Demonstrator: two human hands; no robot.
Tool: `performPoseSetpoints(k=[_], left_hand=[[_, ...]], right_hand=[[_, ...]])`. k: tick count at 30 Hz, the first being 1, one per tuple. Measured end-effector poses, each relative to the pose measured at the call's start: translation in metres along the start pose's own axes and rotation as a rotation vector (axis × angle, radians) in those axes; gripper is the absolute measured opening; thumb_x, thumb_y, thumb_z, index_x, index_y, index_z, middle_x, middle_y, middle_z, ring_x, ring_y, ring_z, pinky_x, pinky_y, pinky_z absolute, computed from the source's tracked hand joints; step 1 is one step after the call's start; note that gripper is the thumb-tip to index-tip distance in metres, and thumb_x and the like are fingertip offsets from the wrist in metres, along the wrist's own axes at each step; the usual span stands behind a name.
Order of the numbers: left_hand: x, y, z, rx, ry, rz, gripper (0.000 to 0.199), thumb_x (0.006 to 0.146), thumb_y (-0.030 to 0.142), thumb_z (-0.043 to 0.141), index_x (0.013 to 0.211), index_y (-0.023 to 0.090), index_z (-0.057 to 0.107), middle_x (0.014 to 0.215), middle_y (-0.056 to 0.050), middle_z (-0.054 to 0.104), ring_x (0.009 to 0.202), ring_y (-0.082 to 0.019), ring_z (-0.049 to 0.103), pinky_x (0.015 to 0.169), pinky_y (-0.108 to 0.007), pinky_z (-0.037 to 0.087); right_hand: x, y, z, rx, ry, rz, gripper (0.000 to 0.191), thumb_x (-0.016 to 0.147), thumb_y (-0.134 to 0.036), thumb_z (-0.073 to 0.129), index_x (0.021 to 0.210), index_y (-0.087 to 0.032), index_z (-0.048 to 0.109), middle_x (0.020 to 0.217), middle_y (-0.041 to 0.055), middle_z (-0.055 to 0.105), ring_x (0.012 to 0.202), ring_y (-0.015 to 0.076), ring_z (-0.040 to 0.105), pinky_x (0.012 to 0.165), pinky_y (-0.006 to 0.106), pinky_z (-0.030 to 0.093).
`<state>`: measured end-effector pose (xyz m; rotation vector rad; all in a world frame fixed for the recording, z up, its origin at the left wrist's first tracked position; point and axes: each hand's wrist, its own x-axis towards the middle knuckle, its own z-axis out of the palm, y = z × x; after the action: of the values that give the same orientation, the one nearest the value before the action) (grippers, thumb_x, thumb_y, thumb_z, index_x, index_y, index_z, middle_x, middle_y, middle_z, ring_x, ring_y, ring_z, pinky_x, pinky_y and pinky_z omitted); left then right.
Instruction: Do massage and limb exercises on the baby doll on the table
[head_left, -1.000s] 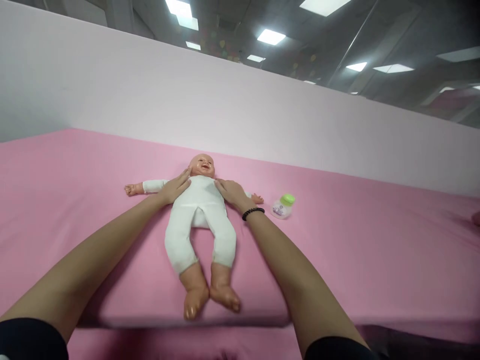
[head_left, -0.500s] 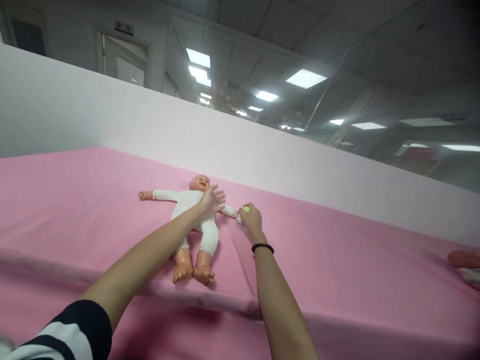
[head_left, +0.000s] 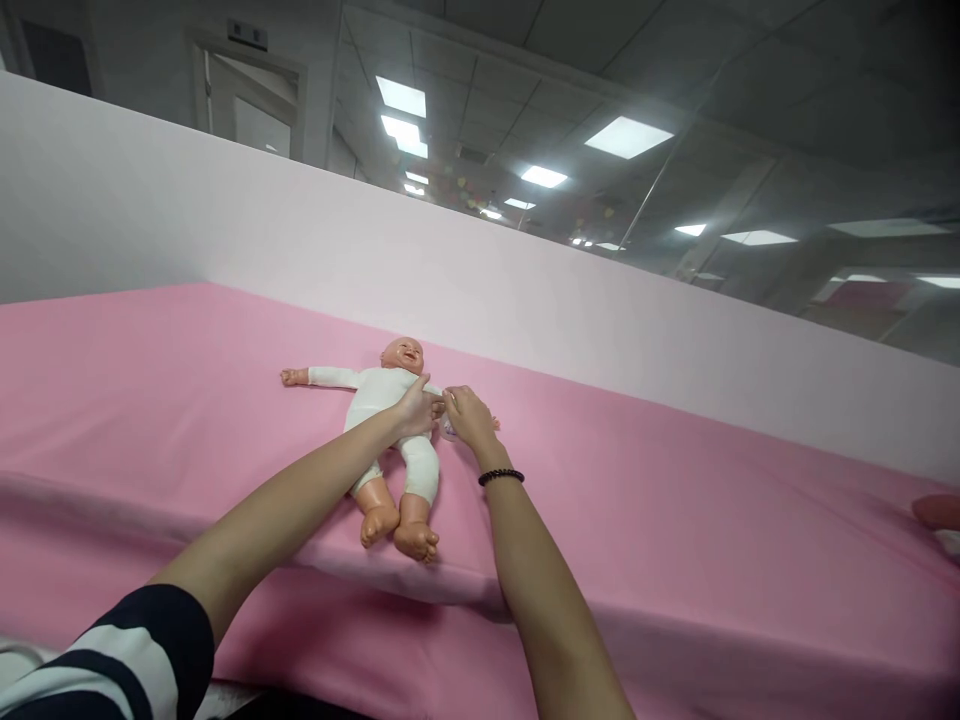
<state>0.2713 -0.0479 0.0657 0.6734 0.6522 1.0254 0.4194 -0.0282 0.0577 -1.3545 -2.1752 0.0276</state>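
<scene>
A baby doll (head_left: pixel 380 392) in a white body suit lies on its back on a pink padded surface (head_left: pixel 660 520), arms spread and bare feet towards me. My left hand (head_left: pixel 417 408) is at the doll's side by its upper arm, thumb up and fingers curled round that arm, which is mostly covered. Close beside it my right hand (head_left: pixel 469 415), with a dark bead bracelet, is closed on a small clear-and-white object (head_left: pixel 448 428). The hand hides most of this object, so its kind does not show. The doll's fingertips show just past my right hand.
A white panel wall (head_left: pixel 525 290) runs behind the pink surface, with glass above it reflecting ceiling lights. At the far right edge lies a partly visible reddish-brown object (head_left: pixel 936 512). The pink surface drops off in a padded front edge (head_left: pixel 390 575).
My right hand has moved left with the small object, from the doll's hand to its upper arm. My left hand's fingers, spread before, have lowered and curled at the doll's arm.
</scene>
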Motion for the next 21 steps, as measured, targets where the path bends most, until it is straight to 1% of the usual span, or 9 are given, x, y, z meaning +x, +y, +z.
performPoseSetpoints(k=[1,5,7,10,14,16,18,20,21], left_hand=[[0.0,0.0,-0.001,-0.013,-0.002,0.005,0.053,0.105,0.058,0.028,0.085,0.017,0.056,0.064,-0.001,0.046,0.053,-0.016,0.044,0.052,-0.026,0.037],[0.001,0.0,-0.004,-0.009,0.047,0.005,0.058,0.104,0.061,0.026,0.098,0.014,0.06,0.073,-0.006,0.056,0.062,-0.019,0.051,0.056,-0.027,0.042],[0.001,0.001,-0.005,-0.005,0.049,0.014,0.06,0.104,0.061,0.024,0.102,0.013,0.06,0.075,-0.007,0.058,0.064,-0.02,0.053,0.058,-0.028,0.043],[0.001,0.0,-0.005,-0.014,0.027,0.023,0.064,0.105,0.06,0.022,0.11,0.009,0.061,0.084,-0.011,0.063,0.07,-0.022,0.056,0.065,-0.03,0.046],[-0.002,0.001,-0.003,-0.03,0.066,0.018,0.068,0.104,0.06,0.024,0.129,0.005,0.055,0.114,-0.019,0.066,0.093,-0.026,0.064,0.08,-0.034,0.051],[-0.003,0.001,-0.002,-0.026,0.088,0.027,0.07,0.104,0.061,0.026,0.134,0.004,0.053,0.126,-0.022,0.063,0.104,-0.028,0.065,0.084,-0.034,0.051],[-0.003,0.002,-0.003,-0.024,0.1,0.039,0.071,0.103,0.062,0.028,0.135,0.004,0.053,0.131,-0.024,0.061,0.11,-0.029,0.064,0.085,-0.033,0.052],[-0.003,0.002,-0.004,-0.027,0.107,0.049,0.071,0.102,0.063,0.03,0.133,0.004,0.054,0.13,-0.025,0.062,0.111,-0.029,0.065,0.084,-0.034,0.052],[-0.004,0.002,-0.004,-0.027,0.101,0.051,0.071,0.102,0.064,0.031,0.131,0.004,0.055,0.127,-0.025,0.063,0.11,-0.029,0.065,0.084,-0.034,0.053]], right_hand=[[0.0,0.0,0.001,-0.019,0.019,-0.004,0.04,0.107,-0.038,0.038,0.119,-0.017,0.07,0.128,0.0161,0.07,0.123,0.0286,0.063,0.111,0.044,0.042],[-0.001,0.0,0.001,-0.024,0.31,-0.031,0.041,0.107,-0.032,0.037,0.133,-0.014,0.062,0.146,0.0169,0.06,0.144,0.0283,0.045,0.12,0.046,0.031],[-0.001,-0.001,0.001,-0.014,0.243,-0.014,0.037,0.104,-0.029,0.041,0.129,-0.014,0.064,0.138,0.0171,0.064,0.134,0.0273,0.054,0.112,0.041,0.04],[-0.002,-0.002,0.0,-0.056,0.004,0.045,0.024,0.096,-0.025,0.051,0.11,-0.017,0.069,0.116,0.0132,0.071,0.108,0.0256,0.065,0.09,0.034,0.048],[-0.003,0.002,-0.01,-0.154,-0.047,0.252,0.018,0.091,-0.022,0.055,0.099,-0.018,0.071,0.108,0.0144,0.073,0.099,0.028,0.068,0.08,0.035,0.048],[-0.005,0.008,-0.018,-0.184,-0.06,0.426,0.023,0.091,-0.017,0.053,0.104,-0.015,0.072,0.11,0.0184,0.073,0.104,0.0315,0.069,0.086,0.04,0.05],[-0.008,0.014,-0.024,-0.241,-0.022,0.579,0.029,0.091,-0.016,0.054,0.114,-0.01,0.071,0.123,0.0258,0.069,0.122,0.0402,0.062,0.1,0.055,0.046],[-0.01,0.015,-0.024,-0.281,0.116,0.603,0.044,0.091,-0.019,0.059,0.133,-0.005,0.063,0.145,0.034,0.053,0.145,0.0494,0.041,0.112,0.072,0.03],[-0.011,0.012,-0.022,-0.26,0.208,0.543,0.054,0.091,-0.022,0.061,0.142,-0.004,0.056,0.155,0.0355,0.042,0.153,0.0503,0.027,0.115,0.076,0.022]])
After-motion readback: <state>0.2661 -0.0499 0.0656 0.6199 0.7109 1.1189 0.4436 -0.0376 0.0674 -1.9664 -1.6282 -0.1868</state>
